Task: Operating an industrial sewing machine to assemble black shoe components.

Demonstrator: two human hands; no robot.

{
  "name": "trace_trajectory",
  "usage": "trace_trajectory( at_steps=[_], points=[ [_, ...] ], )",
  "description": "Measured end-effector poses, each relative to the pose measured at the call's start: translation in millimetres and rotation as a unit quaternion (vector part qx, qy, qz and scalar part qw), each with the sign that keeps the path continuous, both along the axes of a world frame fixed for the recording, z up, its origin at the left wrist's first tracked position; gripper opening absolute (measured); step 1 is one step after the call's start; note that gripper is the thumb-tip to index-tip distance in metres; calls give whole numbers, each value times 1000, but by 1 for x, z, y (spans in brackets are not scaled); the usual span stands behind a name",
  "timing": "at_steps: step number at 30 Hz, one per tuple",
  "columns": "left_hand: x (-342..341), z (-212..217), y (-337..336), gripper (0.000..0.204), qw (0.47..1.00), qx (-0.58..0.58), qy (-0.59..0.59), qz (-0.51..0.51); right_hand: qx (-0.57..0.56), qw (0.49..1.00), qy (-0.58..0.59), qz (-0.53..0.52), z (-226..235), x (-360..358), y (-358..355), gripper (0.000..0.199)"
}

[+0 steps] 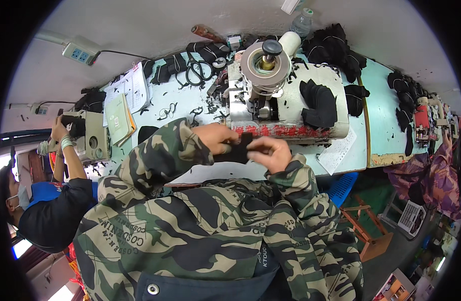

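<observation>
A small piece of black cloth [233, 154] is between my hands, just in front of a white sewing machine [311, 75] with a red front edge. My left hand [214, 137] is closed on the cloth from the left. From the right, my right hand [271, 153] pinches the cloth's edge with thumb and fingertips. Part of the cloth is hidden under my fingers. A curved stack of black cloth pieces [321, 106] lies on the machine's right side. A round spool with a dark knob [265, 60] tops the machine.
Black scissors [198, 70], tied black bundles [336, 47], a notebook [118, 119] and papers [132, 88] lie on the pale table with scattered scraps. A bottle [302, 22] stands behind. At left, a co-worker [55, 210] works another machine [94, 138]. A blue stool [342, 188] is at lower right.
</observation>
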State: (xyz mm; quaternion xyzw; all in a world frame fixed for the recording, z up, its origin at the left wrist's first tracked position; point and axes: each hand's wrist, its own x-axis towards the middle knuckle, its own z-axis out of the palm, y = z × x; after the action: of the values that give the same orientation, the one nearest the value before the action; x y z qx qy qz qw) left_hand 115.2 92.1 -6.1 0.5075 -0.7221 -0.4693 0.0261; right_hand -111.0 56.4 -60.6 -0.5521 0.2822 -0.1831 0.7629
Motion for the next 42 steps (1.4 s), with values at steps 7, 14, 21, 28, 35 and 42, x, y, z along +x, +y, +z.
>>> trace_trajectory(
  at_steps=[7, 14, 21, 28, 35, 42],
  points=[
    [4, -19, -22, 20, 850, 335, 285, 289, -312, 923, 121, -190, 9, 29, -1, 18],
    [20, -32, -49, 20, 890, 275, 214, 295, 77, 991, -11, -110, -2, 40, -7, 39],
    [18, -45, -67, 20, 901, 251, 218, 280, -33, 982, 34, -183, 1, 36, -5, 47],
    [-33, -21, -42, 21, 852, 188, 189, 450, -278, 914, 250, -155, 18, 11, -34, 33],
    [37, -60, -34, 18, 903, -242, -153, 321, -338, 852, 132, -376, 48, -19, -51, 16],
    [65, -136, 35, 21, 939, -42, -339, 35, -570, 689, 377, -241, 47, -65, -81, 26]
  ],
)
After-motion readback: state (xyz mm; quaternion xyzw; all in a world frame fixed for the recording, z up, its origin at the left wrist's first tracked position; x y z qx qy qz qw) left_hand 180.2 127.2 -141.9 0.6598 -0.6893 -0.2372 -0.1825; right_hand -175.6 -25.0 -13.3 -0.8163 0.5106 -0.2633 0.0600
